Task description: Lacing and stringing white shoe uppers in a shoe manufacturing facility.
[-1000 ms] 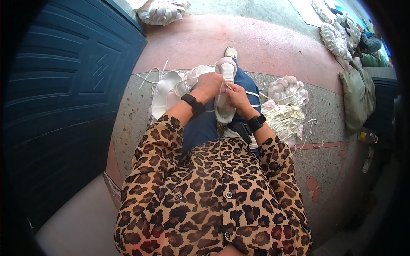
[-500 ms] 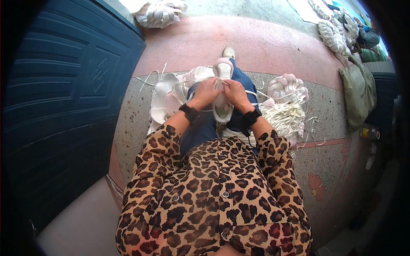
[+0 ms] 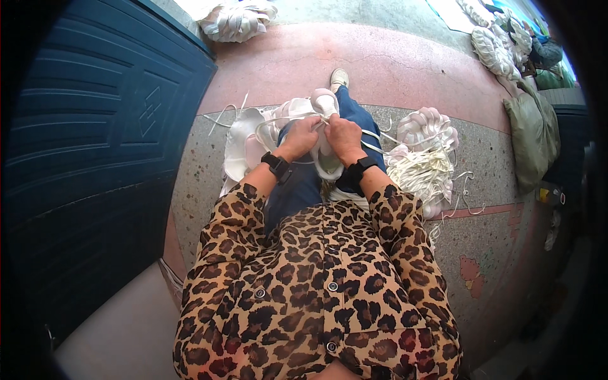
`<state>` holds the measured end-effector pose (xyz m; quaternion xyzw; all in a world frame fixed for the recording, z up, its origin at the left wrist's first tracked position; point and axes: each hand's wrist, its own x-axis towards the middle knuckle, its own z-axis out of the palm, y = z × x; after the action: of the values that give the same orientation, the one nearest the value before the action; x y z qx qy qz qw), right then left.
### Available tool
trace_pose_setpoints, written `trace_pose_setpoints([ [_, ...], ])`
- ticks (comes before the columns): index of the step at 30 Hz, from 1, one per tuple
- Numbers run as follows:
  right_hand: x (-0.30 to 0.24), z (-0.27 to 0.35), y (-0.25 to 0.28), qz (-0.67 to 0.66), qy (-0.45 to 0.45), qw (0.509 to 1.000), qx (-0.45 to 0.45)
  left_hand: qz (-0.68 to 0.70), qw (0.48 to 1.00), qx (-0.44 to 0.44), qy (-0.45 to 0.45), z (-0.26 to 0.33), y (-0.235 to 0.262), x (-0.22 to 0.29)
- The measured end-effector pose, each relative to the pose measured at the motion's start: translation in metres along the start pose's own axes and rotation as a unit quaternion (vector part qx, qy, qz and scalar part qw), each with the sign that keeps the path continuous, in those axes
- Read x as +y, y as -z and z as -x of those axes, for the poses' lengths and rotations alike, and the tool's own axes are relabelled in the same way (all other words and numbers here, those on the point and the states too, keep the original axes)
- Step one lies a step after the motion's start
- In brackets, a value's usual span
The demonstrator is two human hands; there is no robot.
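A white and pale pink shoe upper [image 3: 325, 101] rests over my lap, toe pointing away from me. My left hand [image 3: 299, 139] is closed at its left side, pinching a white shoelace [image 3: 288, 118] that trails off to the left. From the right, my right hand [image 3: 345, 140] lies over the middle of the upper, its fingers closed on the lace close to my left fingertips. The two hands nearly meet at the lacing. Exactly how the lace runs through the eyelets there is hidden by my fingers.
Several more white and pink uppers [image 3: 235, 149] lie left of my legs. To the right are a bundle of uppers [image 3: 427, 128] and a heap of loose laces [image 3: 418, 172]. A blue door [image 3: 107, 120] stands at left, a grey-green sack [image 3: 532, 139] at right. Further bundles [image 3: 237, 22] lie beyond.
The upper's toe has tilted a little to the left. My right hand has turned and shifted slightly left over the upper. My left hand stays almost in place, still at the lace.
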<state>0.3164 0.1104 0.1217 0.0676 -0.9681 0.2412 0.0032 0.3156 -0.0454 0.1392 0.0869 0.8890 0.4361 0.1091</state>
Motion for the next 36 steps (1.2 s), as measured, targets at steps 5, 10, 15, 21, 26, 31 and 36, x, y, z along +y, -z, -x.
trace_pose_setpoints([
  [5,0.008,0.001,0.002,-0.010,0.024,1.000,-0.014,0.053,0.998,0.003,0.020,-0.001,-0.005,-0.001],
  [10,0.011,0.002,0.006,-0.029,0.080,0.996,-0.026,0.095,0.995,0.019,0.037,0.001,-0.012,-0.008],
  [15,0.008,-0.001,0.005,0.011,0.134,0.990,-0.031,0.060,0.997,0.053,0.010,0.001,-0.020,-0.017],
  [21,0.022,0.022,0.037,-0.025,0.164,0.984,-0.069,-0.158,0.963,0.190,-0.104,0.004,-0.030,-0.015],
  [26,0.066,0.101,0.079,-0.157,0.133,0.975,-0.089,-0.241,0.951,0.171,-0.090,0.021,-0.015,0.018],
  [31,0.087,0.113,0.102,-0.424,-0.085,0.864,-0.258,-0.198,0.914,0.064,-0.350,0.037,-0.022,0.090],
  [36,0.044,0.064,0.123,-0.641,-0.193,0.709,-0.220,-0.105,0.970,-0.008,-0.220,0.022,-0.021,0.080],
])
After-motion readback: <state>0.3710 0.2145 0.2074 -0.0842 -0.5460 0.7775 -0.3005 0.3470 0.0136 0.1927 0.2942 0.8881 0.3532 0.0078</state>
